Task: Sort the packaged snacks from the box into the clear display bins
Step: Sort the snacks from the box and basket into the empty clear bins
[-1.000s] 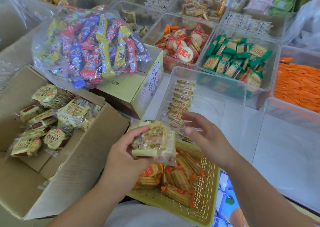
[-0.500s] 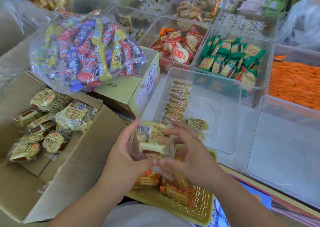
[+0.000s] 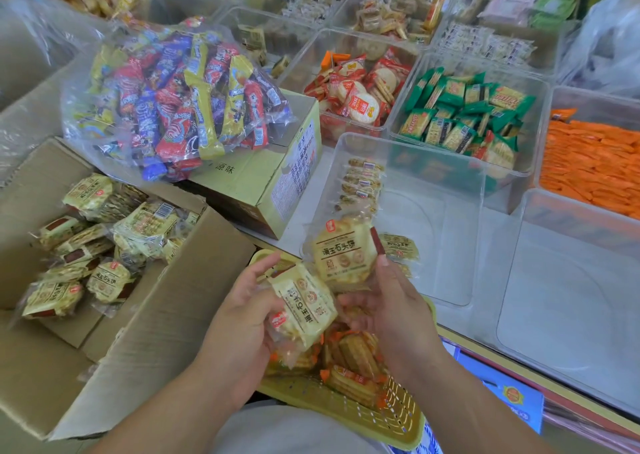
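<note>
My left hand [image 3: 242, 318] holds a pale yellow biscuit pack [image 3: 304, 309] above the yellow basket. My right hand [image 3: 388, 311] pinches a second, round-printed biscuit pack [image 3: 344, 254] and holds it upright at the near-left wall of a clear bin [image 3: 429, 218]. That bin has a row of the same packs [image 3: 362, 185] stood along its left wall and one pack [image 3: 398, 245] lying flat near the front. The open cardboard box [image 3: 166, 315] at the left holds several more of these packs [image 3: 100, 242].
A yellow perforated basket [image 3: 346, 408] with orange-wrapped crackers lies under my hands. A bag of mixed candy bars [image 3: 180, 100] rests on a closed carton [image 3: 263, 183]. Bins of red, green [image 3: 464, 114] and orange [image 3: 588, 162] snacks stand behind; a clear bin [image 3: 571, 297] stands at the right.
The stack held by my left hand has split: my right hand took one pack off it and lifted it toward the clear bin. Earlier, my right hand was coming back from the bin.
</note>
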`<action>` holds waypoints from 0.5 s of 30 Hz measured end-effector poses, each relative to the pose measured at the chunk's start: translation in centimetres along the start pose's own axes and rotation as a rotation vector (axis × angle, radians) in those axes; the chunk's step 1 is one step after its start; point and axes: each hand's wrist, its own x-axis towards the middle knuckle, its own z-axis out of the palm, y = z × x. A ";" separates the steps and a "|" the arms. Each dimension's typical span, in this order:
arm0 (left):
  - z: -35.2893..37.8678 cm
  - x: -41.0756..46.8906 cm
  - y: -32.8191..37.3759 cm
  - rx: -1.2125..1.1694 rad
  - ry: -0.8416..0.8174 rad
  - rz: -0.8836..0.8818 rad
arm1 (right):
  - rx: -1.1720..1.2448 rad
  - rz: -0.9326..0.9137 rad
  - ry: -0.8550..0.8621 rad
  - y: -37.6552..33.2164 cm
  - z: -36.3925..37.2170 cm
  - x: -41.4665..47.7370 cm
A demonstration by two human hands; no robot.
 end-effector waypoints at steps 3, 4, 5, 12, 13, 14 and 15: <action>-0.6 0.2 0.1 -0.049 0.049 -0.001 | -0.030 0.011 0.067 0.0 -0.7 0.6; -0.7 0.2 0.1 -0.053 0.064 0.001 | -0.032 0.006 0.061 0.0 -1.0 0.8; -0.7 0.2 0.2 -0.049 0.076 0.002 | -0.034 0.005 0.049 0.0 -1.3 1.0; 0.1 -0.3 0.7 -0.021 0.038 0.013 | -0.041 0.045 -0.233 -0.2 -2.2 0.9; 0.2 -0.5 0.7 -0.018 0.014 0.004 | -0.073 0.055 -0.245 -0.4 -2.0 0.8; 0.3 -0.5 0.8 -0.013 -0.009 -0.003 | -0.097 0.059 -0.245 -0.5 -1.8 0.7; 0.5 -0.6 0.8 -0.002 -0.034 -0.003 | -0.114 0.058 -0.233 -0.5 -1.6 0.7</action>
